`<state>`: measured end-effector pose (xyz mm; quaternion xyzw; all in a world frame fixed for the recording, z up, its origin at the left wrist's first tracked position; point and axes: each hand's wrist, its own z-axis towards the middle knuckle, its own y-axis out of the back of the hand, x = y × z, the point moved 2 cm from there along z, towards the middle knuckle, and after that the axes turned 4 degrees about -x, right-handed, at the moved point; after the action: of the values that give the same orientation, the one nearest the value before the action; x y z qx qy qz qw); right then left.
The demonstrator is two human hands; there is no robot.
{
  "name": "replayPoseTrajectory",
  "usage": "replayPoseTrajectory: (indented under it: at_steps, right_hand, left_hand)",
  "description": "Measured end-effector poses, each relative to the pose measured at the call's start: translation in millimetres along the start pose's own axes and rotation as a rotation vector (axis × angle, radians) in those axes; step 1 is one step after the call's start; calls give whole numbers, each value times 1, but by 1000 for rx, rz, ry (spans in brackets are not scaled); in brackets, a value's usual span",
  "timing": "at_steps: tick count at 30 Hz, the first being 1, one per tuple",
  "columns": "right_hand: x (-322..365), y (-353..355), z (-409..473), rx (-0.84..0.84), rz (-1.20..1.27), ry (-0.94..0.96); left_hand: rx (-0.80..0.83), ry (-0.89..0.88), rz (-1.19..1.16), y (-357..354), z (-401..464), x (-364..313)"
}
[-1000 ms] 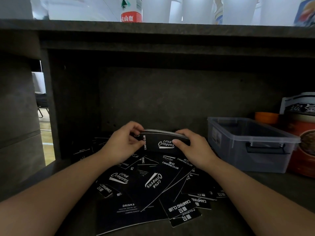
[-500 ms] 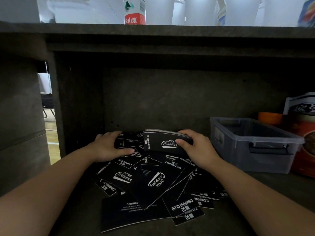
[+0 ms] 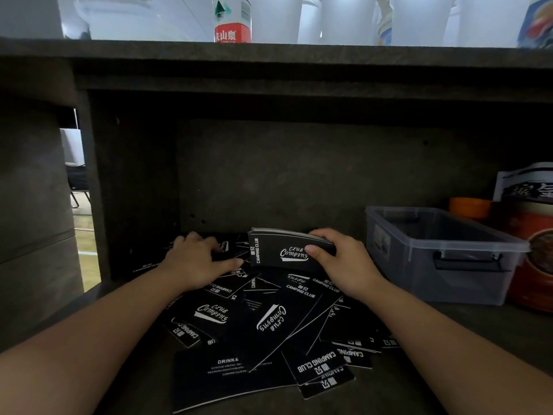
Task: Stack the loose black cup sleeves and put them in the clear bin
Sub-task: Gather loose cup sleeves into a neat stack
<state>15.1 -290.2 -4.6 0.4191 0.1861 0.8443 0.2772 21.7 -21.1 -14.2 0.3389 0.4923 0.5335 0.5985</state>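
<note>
**Sleeves gathered, bin waiting**

Head view: at frame centre, the right hand (image 3: pixel 344 265) pinches a neat stack of flat black printed card cup sleeves (image 3: pixel 284 250) upright. The left hand (image 3: pixel 194 259), fingers spread flat, rests on the loose black sleeves (image 3: pixel 239 324) littering the dark shelf (image 3: pixel 419 369). The clear plastic bin (image 3: pixel 443 253) stands at right.

Your right hand (image 3: pixel 344 262) covers the right end of the gripped stack (image 3: pixel 287 250). Left of it, your left hand (image 3: pixel 197 259) hides the loose sleeves (image 3: pixel 269 322) beneath. Their small print is unreadable.
</note>
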Motion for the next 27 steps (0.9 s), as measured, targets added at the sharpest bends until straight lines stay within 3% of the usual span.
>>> replayPoseTrajectory:
  at_steps: [6, 12, 17, 23, 27]
  right_hand:
    - [1, 1, -1, 10, 5, -1]
    - [0, 1, -1, 7, -6, -1]
    - [1, 1, 0, 2, -7, -3]
    - [1, 2, -1, 10, -4, 3]
    - [1, 2, -1, 7, 5, -2]
  left_hand:
    - [-48, 74, -236, -2, 3, 7]
    - [-79, 148, -692, -1, 9, 15]
    - [-263, 200, -711, 3, 15, 29]
    - [-246, 189, -746, 1, 15, 28]
    - [-334, 176, -917, 0, 19, 29]
